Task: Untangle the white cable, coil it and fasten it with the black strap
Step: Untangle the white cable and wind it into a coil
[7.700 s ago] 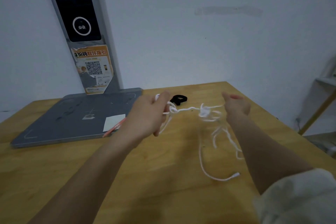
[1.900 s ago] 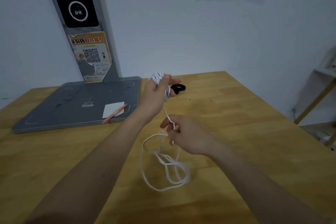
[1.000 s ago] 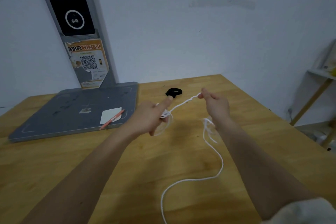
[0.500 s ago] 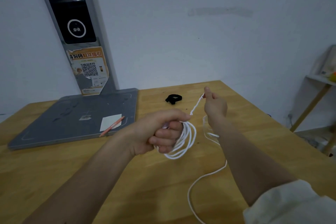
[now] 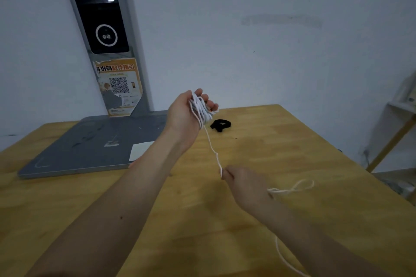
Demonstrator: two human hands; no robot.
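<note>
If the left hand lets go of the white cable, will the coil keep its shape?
Probably not. The white cable looks thin and floppy: its free tail sags in loose curls behind the right hand. Only the left hand grips the loops together; the black strap lies unused on the table.

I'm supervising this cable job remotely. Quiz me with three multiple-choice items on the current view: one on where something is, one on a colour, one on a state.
1. Where is the black strap?
A. lying on the wooden table
B. around the coil
C. in the right hand

2. What colour is the cable?
A. black
B. white
C. orange

3. How is the left hand occupied?
A. flat on the table
B. hanging idle
C. holding coiled loops of cable

Answers:
1 A, the strap lies on the wood beyond the left hand, untouched.
2 B, the strand running from the left hand to the right hand is white.
3 C, several loops are bunched in its raised, curled fingers.
</note>
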